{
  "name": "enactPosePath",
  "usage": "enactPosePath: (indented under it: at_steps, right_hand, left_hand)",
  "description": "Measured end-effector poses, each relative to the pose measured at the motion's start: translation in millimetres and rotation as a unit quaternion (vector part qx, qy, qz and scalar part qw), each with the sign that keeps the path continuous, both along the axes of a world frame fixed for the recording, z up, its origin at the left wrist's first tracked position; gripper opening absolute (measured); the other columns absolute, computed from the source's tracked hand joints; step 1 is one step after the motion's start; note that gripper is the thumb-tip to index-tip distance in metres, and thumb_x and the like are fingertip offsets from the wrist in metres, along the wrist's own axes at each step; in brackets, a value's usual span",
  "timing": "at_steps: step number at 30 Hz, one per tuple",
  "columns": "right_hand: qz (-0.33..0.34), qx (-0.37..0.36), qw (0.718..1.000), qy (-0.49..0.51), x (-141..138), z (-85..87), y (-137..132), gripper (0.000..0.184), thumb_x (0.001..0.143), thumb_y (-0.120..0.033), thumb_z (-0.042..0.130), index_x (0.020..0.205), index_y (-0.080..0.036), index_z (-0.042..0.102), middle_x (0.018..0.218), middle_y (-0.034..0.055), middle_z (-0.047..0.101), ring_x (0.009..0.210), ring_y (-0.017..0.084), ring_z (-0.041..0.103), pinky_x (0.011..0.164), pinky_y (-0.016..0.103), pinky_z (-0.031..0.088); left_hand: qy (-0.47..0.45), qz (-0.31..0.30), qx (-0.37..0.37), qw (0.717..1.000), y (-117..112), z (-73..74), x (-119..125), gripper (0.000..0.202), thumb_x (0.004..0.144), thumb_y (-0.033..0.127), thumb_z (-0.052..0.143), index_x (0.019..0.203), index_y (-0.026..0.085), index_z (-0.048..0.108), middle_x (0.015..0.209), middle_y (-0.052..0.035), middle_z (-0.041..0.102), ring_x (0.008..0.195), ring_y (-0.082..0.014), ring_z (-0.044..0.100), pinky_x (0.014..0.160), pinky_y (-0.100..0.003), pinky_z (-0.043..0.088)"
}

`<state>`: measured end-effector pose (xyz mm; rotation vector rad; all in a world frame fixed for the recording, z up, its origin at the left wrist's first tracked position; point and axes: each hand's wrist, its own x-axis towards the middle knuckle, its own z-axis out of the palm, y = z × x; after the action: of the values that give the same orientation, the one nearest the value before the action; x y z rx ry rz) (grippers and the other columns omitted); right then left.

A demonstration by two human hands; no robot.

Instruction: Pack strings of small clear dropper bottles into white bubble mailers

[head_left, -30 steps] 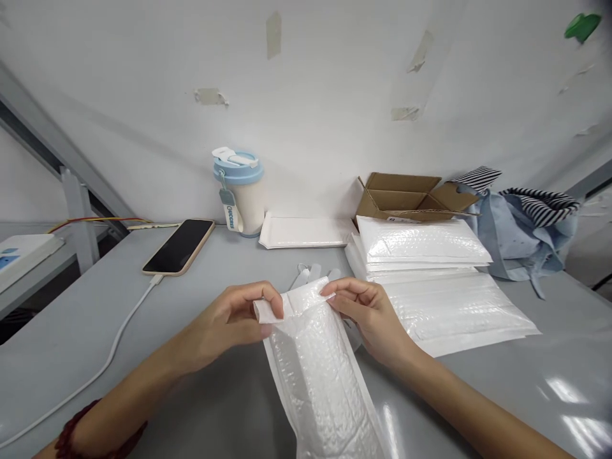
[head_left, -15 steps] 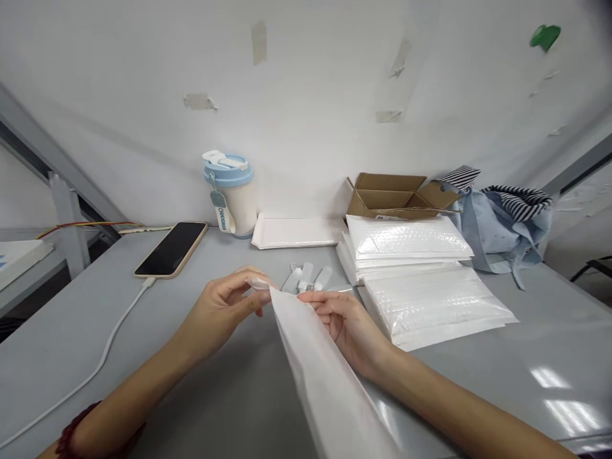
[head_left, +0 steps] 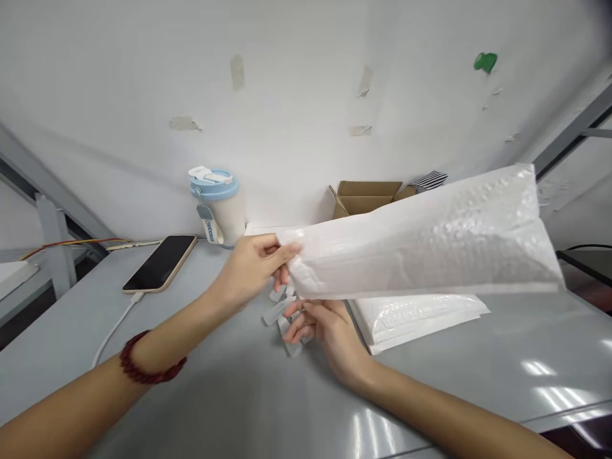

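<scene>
A long white bubble mailer (head_left: 421, 248) stretches sideways over the table, pinched at its left end by my left hand (head_left: 261, 261). Its right end is raised and hangs free. Below the mailer, my right hand (head_left: 329, 331) has its fingers bent and somewhat apart, over a few small translucent plastic bottles (head_left: 277, 311) with pale caps. The fingertips seem to touch these bottles and partly cover them; I see no firm grip on any of them. More white bubble mailers (head_left: 425, 319) lie stacked to the right, largely covered by the held one.
At the back stand a blue-lidded cup (head_left: 224, 210) and an open cardboard box (head_left: 368, 190). A phone (head_left: 160, 262) with a white charging cable (head_left: 115, 325) lies left on the grey table (head_left: 224, 408). Striped fabric (head_left: 430, 180) shows behind the mailer.
The mailer has swung from pointing towards me to lying across to the right, now in my left hand alone. My right hand has let go of it and dropped to the bottles, which have shifted nearer.
</scene>
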<state>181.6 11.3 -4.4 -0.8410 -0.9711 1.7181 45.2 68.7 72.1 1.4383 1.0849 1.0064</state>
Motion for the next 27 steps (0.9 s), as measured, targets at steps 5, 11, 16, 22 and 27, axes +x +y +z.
enactPosePath:
  at_steps: [5, 11, 16, 22, 27]
  right_hand:
    - [0.015, 0.181, 0.979, -0.088, -5.0, -9.3, -19.8, 0.018, 0.089, -0.026, 0.042, 0.107, -0.021, 0.041, 0.072, -0.0047, 0.056, 0.04, 0.006, 0.046, 0.041, 0.019, 0.039]
    - [-0.014, 0.614, 0.723, -0.317, -1.9, -21.9, -29.3, 0.041, 0.08, -0.015, 0.039, 0.121, -0.019, 0.034, 0.074, 0.0017, 0.065, 0.049, 0.013, 0.055, 0.042, 0.022, 0.04]
    - [-0.043, 0.675, 0.668, -0.311, -9.6, -34.8, -28.6, 0.052, 0.079, -0.017, 0.037, 0.13, -0.015, 0.023, 0.067, -0.0017, 0.062, 0.044, 0.012, 0.052, 0.036, 0.02, 0.034]
    - [-0.097, 0.678, 0.662, -0.305, -7.5, -26.2, -25.9, 0.045, 0.078, -0.016, 0.038, 0.123, -0.014, 0.033, 0.062, -0.0014, 0.061, 0.045, 0.011, 0.053, 0.035, 0.019, 0.034]
    - [-0.08, 0.674, 0.664, -0.313, -4.6, -22.6, -25.8, 0.045, 0.077, -0.013, 0.038, 0.122, -0.015, 0.033, 0.068, 0.0001, 0.064, 0.045, 0.011, 0.054, 0.038, 0.019, 0.038]
  left_hand:
    - [-0.044, -0.092, -0.099, 0.99, 17.6, -3.3, 70.2, 0.027, 0.091, 0.026, 0.057, 0.067, 0.014, 0.056, 0.049, 0.0038, 0.053, 0.041, -0.0048, 0.046, 0.043, -0.017, 0.04]
    - [-0.003, -0.154, -0.218, 0.964, 13.1, -38.4, 107.6, 0.021, 0.091, 0.029, 0.057, 0.101, 0.011, 0.06, 0.091, -0.0038, 0.064, 0.071, -0.0133, 0.063, 0.063, -0.029, 0.054]
    - [0.031, -0.134, -0.236, 0.962, 9.7, -46.2, 102.8, 0.024, 0.092, 0.031, 0.056, 0.108, 0.012, 0.058, 0.099, -0.0062, 0.063, 0.078, -0.0156, 0.064, 0.068, -0.032, 0.055]
    - [0.064, -0.141, -0.205, 0.967, 8.3, -40.6, 97.0, 0.025, 0.093, 0.034, 0.054, 0.102, 0.012, 0.06, 0.092, -0.0049, 0.065, 0.073, -0.0141, 0.064, 0.065, -0.03, 0.055]
    - [0.15, -0.124, -0.119, 0.974, 13.6, -48.4, 76.3, 0.027, 0.093, 0.036, 0.052, 0.103, 0.012, 0.06, 0.093, -0.005, 0.065, 0.075, -0.0147, 0.064, 0.066, -0.032, 0.055]
